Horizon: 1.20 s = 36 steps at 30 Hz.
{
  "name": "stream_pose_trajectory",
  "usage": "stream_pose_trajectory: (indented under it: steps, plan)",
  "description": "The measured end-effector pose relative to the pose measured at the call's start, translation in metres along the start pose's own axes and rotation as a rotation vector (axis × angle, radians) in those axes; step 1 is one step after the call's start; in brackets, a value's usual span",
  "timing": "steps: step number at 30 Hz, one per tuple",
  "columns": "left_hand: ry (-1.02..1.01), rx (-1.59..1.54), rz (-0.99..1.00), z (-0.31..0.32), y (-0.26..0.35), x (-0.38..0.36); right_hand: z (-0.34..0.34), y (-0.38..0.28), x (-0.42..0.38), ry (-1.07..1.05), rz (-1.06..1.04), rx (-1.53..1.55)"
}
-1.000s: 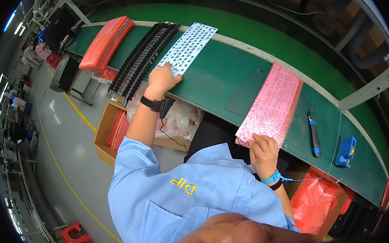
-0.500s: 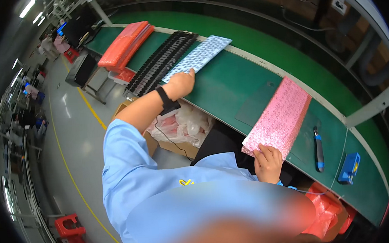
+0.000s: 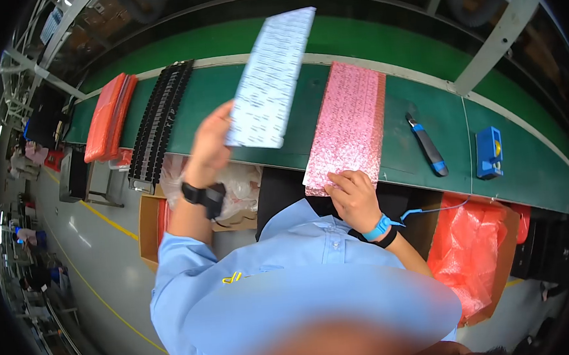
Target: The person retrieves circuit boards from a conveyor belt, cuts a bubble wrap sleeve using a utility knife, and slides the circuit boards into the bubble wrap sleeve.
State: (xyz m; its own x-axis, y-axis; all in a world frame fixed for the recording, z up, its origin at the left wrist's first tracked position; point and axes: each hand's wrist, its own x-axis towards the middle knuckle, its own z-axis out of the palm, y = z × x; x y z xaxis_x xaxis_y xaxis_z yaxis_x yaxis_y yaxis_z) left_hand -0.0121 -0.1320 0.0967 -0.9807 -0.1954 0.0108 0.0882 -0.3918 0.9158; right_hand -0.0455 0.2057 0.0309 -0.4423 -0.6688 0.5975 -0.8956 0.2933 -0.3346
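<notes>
My left hand (image 3: 212,139) is closed on the lower left edge of a thin, pale blue-white panel (image 3: 271,79) printed with rows of small dark marks. It holds the panel tilted up above the green bench. On the bench to its right lies a flat pink bubble-wrap bag (image 3: 346,114), its near end at the bench's front edge. My right hand (image 3: 355,199) grips that near end, with bent fingers on top and the thumb hidden. A thin white edge shows at the bag's near left corner. A blue strap with a cord circles my right wrist.
On the green bench (image 3: 225,79), a black slotted rack (image 3: 161,117) and stacked red bubble-wrap packs (image 3: 110,117) lie left. A blue-black cutter knife (image 3: 427,144) and blue tape dispenser (image 3: 489,153) lie right. Red bubble wrap (image 3: 468,250) fills a box below.
My left hand has lifted the panel from beside the black rack and carried it right, toward the pink bag. My right hand stays at the bag's near end. The view has turned right.
</notes>
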Motion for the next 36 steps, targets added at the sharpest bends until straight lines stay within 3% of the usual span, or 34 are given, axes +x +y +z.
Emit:
stream_pose_trajectory:
  steps: [2,7,14,20,26,28,32,35,36]
  plan:
    - [-0.080,-0.140,-0.023,0.039,-0.040,-0.004,-0.001,-0.001,-0.001,-0.010,-0.006,-0.007]
    - [-0.094,-0.157,-0.185,0.103,-0.092,-0.010,-0.002,-0.003,-0.002,-0.038,0.019,-0.030]
    - [-0.091,-0.004,-0.230,0.102,-0.112,-0.016,-0.007,-0.010,0.001,-0.044,0.037,0.014]
    - [-0.073,0.037,-0.281,0.094,-0.124,-0.015,-0.042,-0.019,-0.004,-0.248,0.145,0.179]
    - [-0.112,0.191,-0.141,0.089,-0.136,-0.015,-0.079,-0.014,0.010,-0.378,0.312,0.261]
    - [-0.109,0.226,-0.107,0.090,-0.140,-0.018,-0.065,-0.015,0.034,-0.173,0.160,-0.089]
    - [-0.036,0.167,-0.102,0.090,-0.133,-0.021,-0.022,0.005,0.020,-0.225,0.139,-0.118]
    - [-0.166,0.772,-0.050,0.088,-0.097,-0.031,-0.022,0.012,0.016,-0.268,0.110,-0.123]
    - [-0.155,0.767,-0.053,0.088,-0.088,-0.035,-0.022,0.012,0.015,-0.283,0.109,-0.131]
